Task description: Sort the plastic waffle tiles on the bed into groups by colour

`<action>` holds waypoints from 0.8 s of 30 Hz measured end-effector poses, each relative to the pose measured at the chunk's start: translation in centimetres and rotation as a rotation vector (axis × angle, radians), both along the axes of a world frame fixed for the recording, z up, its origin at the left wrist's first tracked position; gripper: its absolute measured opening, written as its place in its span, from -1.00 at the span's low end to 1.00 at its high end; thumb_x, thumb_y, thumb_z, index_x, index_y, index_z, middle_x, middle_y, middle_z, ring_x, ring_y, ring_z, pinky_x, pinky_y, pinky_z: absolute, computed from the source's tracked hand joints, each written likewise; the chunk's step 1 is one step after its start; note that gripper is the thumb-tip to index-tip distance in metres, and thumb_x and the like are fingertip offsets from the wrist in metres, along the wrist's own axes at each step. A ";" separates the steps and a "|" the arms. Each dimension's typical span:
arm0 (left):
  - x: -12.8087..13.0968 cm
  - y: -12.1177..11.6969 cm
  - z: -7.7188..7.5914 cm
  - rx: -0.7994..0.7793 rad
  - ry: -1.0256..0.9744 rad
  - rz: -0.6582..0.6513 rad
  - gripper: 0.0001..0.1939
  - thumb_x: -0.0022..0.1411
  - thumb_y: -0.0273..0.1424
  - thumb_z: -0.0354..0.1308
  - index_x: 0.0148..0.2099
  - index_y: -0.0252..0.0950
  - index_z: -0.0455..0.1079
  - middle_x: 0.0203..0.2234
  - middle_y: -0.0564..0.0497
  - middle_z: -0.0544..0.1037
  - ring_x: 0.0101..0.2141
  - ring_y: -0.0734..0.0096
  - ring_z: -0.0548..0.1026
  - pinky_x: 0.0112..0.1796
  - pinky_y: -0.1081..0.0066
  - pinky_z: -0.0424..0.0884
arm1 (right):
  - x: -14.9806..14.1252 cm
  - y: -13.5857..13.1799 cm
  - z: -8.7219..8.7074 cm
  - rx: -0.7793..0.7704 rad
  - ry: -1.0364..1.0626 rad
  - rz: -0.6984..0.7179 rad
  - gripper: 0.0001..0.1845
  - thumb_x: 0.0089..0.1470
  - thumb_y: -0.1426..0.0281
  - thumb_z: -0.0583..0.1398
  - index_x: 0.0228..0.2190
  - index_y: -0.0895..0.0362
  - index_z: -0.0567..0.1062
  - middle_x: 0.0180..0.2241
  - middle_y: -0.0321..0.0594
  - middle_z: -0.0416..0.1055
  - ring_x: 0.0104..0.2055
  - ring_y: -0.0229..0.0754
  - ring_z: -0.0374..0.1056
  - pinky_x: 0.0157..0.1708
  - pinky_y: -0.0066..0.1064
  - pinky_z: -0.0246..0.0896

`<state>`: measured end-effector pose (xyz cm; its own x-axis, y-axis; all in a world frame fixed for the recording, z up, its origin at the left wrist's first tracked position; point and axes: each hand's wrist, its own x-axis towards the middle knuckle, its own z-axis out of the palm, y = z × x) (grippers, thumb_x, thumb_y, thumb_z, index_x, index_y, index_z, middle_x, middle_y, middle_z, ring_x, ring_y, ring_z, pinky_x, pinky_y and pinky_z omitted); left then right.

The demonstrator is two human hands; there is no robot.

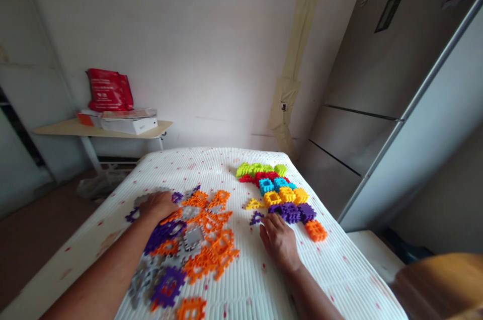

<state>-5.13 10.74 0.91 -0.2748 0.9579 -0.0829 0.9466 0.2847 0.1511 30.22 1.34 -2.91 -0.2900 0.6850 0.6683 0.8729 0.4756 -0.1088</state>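
Left hand (160,205) over the far-left part of the mixed pile (194,238), I cannot tell its grip | right hand (279,240) at the purple stacks' (291,213) near-left end, fingers bent, hold unclear to me | orange stack (316,231) nearer, right | yellow stacks (287,195) just beyond

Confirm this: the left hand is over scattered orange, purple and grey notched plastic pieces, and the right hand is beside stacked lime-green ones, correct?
Not quite: the head view shows the right hand beside stacked purple notched plastic pieces, not lime-green. The left hand is over the scattered pieces, as you say.
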 end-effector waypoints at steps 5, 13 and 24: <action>0.2 -0.3 0.0 0.020 0.007 0.027 -0.69 -0.11 -0.29 0.15 -0.25 -0.28 0.46 -0.18 -0.25 0.55 -0.14 -0.07 0.48 -0.26 0.20 0.37 | 0.0 0.1 -0.3 -0.020 0.019 -0.001 -0.74 0.21 0.46 -0.02 -0.39 0.11 0.44 -0.42 -0.21 0.36 -0.31 -0.23 0.32 -0.33 -0.48 0.19; 1.5 -1.7 2.1 0.213 0.029 -0.004 -0.55 -0.02 -0.28 0.08 -0.06 -0.38 0.32 -0.20 -0.33 0.52 -0.14 -0.13 0.47 -0.24 0.13 0.37 | 0.0 0.0 -0.1 -0.022 0.038 0.012 -0.74 0.19 0.47 -0.01 -0.41 0.12 0.45 -0.41 -0.19 0.38 -0.32 -0.22 0.34 -0.31 -0.46 0.22; 10.5 -9.7 -1.7 0.645 -0.206 -0.430 -0.58 0.01 -0.43 0.16 -0.02 -0.22 0.29 -0.20 -0.09 0.55 -0.16 0.17 0.49 -0.09 0.22 0.38 | -4.2 -1.3 0.2 -0.397 0.669 0.210 -0.81 0.09 0.33 0.09 -0.36 0.12 0.47 -0.46 -0.27 0.43 -0.52 -0.31 0.27 -0.51 -0.51 0.17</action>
